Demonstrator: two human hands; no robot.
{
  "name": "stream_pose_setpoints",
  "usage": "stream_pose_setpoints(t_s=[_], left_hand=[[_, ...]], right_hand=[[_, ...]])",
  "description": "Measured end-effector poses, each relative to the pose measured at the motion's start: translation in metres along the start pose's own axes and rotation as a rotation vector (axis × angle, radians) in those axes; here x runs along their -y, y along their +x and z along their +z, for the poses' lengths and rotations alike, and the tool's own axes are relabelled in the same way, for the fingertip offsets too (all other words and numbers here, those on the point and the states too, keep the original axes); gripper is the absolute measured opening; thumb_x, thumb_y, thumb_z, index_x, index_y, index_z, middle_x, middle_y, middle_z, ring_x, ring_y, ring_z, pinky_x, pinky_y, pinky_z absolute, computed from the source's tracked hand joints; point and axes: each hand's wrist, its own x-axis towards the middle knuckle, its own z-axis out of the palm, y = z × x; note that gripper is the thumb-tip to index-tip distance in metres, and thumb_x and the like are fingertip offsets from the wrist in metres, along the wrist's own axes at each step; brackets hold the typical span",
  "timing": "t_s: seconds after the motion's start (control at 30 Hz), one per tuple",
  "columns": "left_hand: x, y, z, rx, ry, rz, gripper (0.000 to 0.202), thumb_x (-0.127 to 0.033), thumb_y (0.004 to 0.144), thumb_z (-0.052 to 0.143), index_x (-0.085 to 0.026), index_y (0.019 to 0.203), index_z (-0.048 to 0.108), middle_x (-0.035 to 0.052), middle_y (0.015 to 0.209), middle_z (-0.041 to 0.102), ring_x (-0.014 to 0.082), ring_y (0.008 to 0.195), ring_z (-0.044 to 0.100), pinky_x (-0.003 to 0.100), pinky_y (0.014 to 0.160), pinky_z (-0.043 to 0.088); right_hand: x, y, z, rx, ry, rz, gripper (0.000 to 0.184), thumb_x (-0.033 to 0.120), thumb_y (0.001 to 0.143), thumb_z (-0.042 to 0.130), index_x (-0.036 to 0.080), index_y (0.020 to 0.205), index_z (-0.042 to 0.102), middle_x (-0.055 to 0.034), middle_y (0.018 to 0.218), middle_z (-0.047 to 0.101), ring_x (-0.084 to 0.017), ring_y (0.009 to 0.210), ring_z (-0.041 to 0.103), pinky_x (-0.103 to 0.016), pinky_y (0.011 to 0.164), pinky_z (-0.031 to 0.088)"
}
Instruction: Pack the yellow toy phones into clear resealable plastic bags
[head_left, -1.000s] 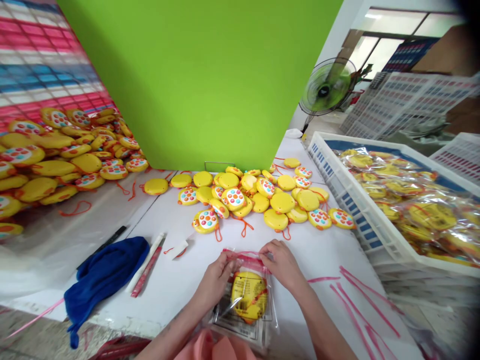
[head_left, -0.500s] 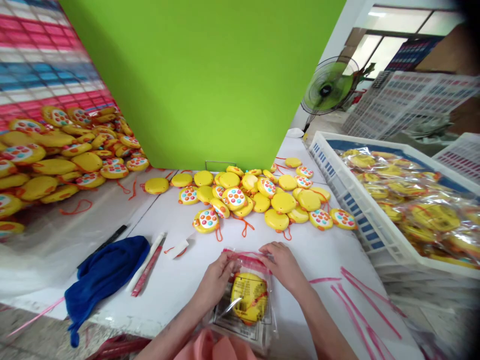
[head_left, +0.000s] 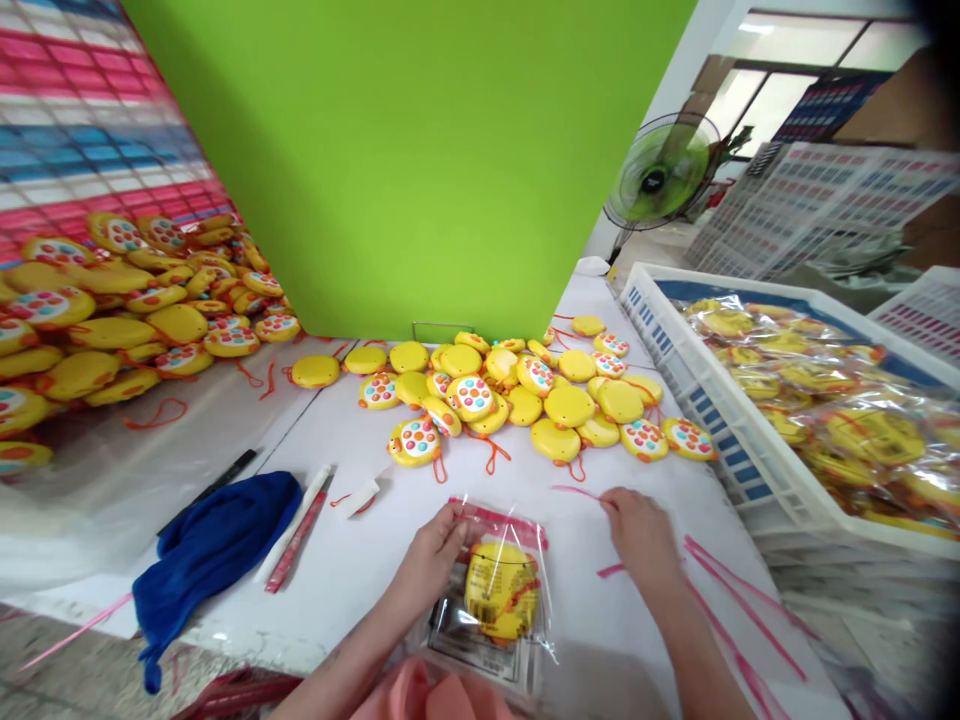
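Observation:
A clear plastic bag (head_left: 501,590) with a red strip along its top lies on the white table (head_left: 360,560), and a yellow round toy is inside it. My left hand (head_left: 433,553) pinches the bag's top left corner, fingers closed. My right hand (head_left: 642,532) is off the bag to the right, fingers closed on a thin pink strip (head_left: 576,491) that trails left from it. More flat bags lie stacked under the top one.
Loose yellow toys (head_left: 525,395) with orange cords lie beyond the hands. A bigger heap (head_left: 112,320) fills the left. A white crate (head_left: 720,420) of bagged toys stands at right. A blue cloth (head_left: 210,545) and pink strips (head_left: 727,590) lie nearby. A green board (head_left: 405,160) and a fan (head_left: 660,170) stand behind.
My right hand left the bag's top edge and moved right, pulling the pink strip away. The left hand stayed on the bag's corner.

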Motion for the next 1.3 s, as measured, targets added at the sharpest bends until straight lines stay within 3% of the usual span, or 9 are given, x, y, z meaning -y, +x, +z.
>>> stream_pose_setpoints(t_s=[0.1, 0.17, 0.3, 0.43, 0.53, 0.7, 0.87, 1.1, 1.3], left_hand=[[-0.004, 0.001, 0.000, 0.006, -0.096, -0.030, 0.037, -0.046, 0.082, 0.061, -0.016, 0.104, 0.055, 0.0068, 0.089, 0.070, 0.0194, 0.081, 0.064, 0.031, 0.075, 0.049], [-0.007, 0.002, 0.001, -0.001, -0.140, -0.061, 0.040, -0.046, 0.079, 0.065, -0.016, 0.103, 0.055, 0.0064, 0.088, 0.070, 0.0186, 0.079, 0.064, 0.030, 0.073, 0.049], [-0.009, 0.003, 0.002, -0.020, -0.134, -0.101, 0.039, -0.048, 0.077, 0.067, -0.016, 0.097, 0.057, 0.0046, 0.082, 0.069, 0.0158, 0.071, 0.063, 0.026, 0.065, 0.047], [-0.004, 0.005, 0.000, -0.014, -0.143, -0.078, 0.034, -0.047, 0.077, 0.068, -0.015, 0.082, 0.058, 0.0035, 0.078, 0.066, 0.0123, 0.063, 0.058, 0.022, 0.060, 0.044], [0.001, 0.006, -0.002, 0.008, -0.199, -0.061, 0.033, -0.046, 0.077, 0.069, -0.015, 0.082, 0.058, 0.0030, 0.078, 0.066, 0.0138, 0.068, 0.060, 0.024, 0.064, 0.046], [0.002, 0.008, -0.006, 0.031, -0.208, -0.077, 0.031, -0.044, 0.078, 0.069, -0.015, 0.088, 0.062, 0.0052, 0.084, 0.068, 0.0152, 0.072, 0.062, 0.026, 0.068, 0.048], [-0.002, 0.008, -0.009, 0.038, -0.221, -0.137, 0.042, -0.044, 0.078, 0.068, -0.015, 0.109, 0.064, 0.0116, 0.100, 0.071, 0.0226, 0.091, 0.065, 0.032, 0.078, 0.050], [-0.012, 0.003, -0.009, 0.024, -0.190, -0.106, 0.014, -0.025, 0.074, 0.061, -0.014, 0.069, 0.067, 0.0045, 0.076, 0.069, 0.0163, 0.071, 0.062, 0.026, 0.070, 0.048], [-0.014, 0.000, -0.008, 0.032, -0.160, -0.076, 0.032, -0.043, 0.079, 0.064, -0.013, 0.068, 0.064, 0.0066, 0.078, 0.066, 0.0172, 0.073, 0.060, 0.026, 0.069, 0.047]], right_hand=[[-0.051, -0.016, -0.008, -0.050, -0.104, 0.027, 0.030, 0.009, 0.080, 0.045, 0.020, 0.093, 0.069, -0.0119, 0.093, 0.068, -0.029, 0.087, 0.059, -0.042, 0.074, 0.042], [-0.062, -0.024, -0.017, -0.188, -0.049, 0.029, 0.037, 0.007, 0.074, 0.044, 0.019, 0.099, 0.069, -0.0133, 0.109, 0.063, -0.030, 0.099, 0.058, -0.044, 0.082, 0.043], [-0.015, -0.025, -0.030, -0.286, 0.355, 0.126, 0.034, 0.026, 0.083, 0.045, 0.018, 0.108, 0.066, -0.0124, 0.109, 0.061, -0.023, 0.085, 0.062, -0.037, 0.075, 0.050], [0.066, -0.021, -0.020, 0.117, 0.757, 0.038, 0.032, 0.044, 0.085, 0.051, 0.019, 0.095, 0.068, -0.0080, 0.089, 0.069, -0.022, 0.080, 0.064, -0.033, 0.074, 0.050], [0.098, -0.023, -0.010, 0.341, 0.981, -0.002, 0.031, 0.043, 0.086, 0.053, 0.019, 0.098, 0.067, -0.0059, 0.087, 0.071, -0.021, 0.079, 0.064, -0.032, 0.072, 0.049], [0.091, -0.023, -0.003, 0.450, 1.256, 0.087, 0.025, 0.038, 0.080, 0.062, 0.017, 0.094, 0.064, -0.0013, 0.073, 0.066, -0.016, 0.064, 0.059, -0.027, 0.060, 0.044], [0.074, -0.026, 0.000, 0.337, 1.284, 0.206, 0.028, 0.041, 0.075, 0.066, 0.017, 0.089, 0.066, 0.0009, 0.066, 0.062, -0.013, 0.059, 0.051, -0.025, 0.057, 0.040], [0.074, -0.025, -0.003, 0.348, 1.318, 0.211, 0.024, 0.040, 0.076, 0.061, 0.018, 0.080, 0.066, -0.0002, 0.065, 0.061, -0.015, 0.060, 0.053, -0.027, 0.058, 0.040], [0.086, -0.022, -0.011, 0.385, 1.262, 0.261, 0.044, 0.056, 0.081, 0.053, 0.021, 0.107, 0.060, 0.0010, 0.067, 0.060, -0.016, 0.057, 0.056, -0.026, 0.050, 0.039]])
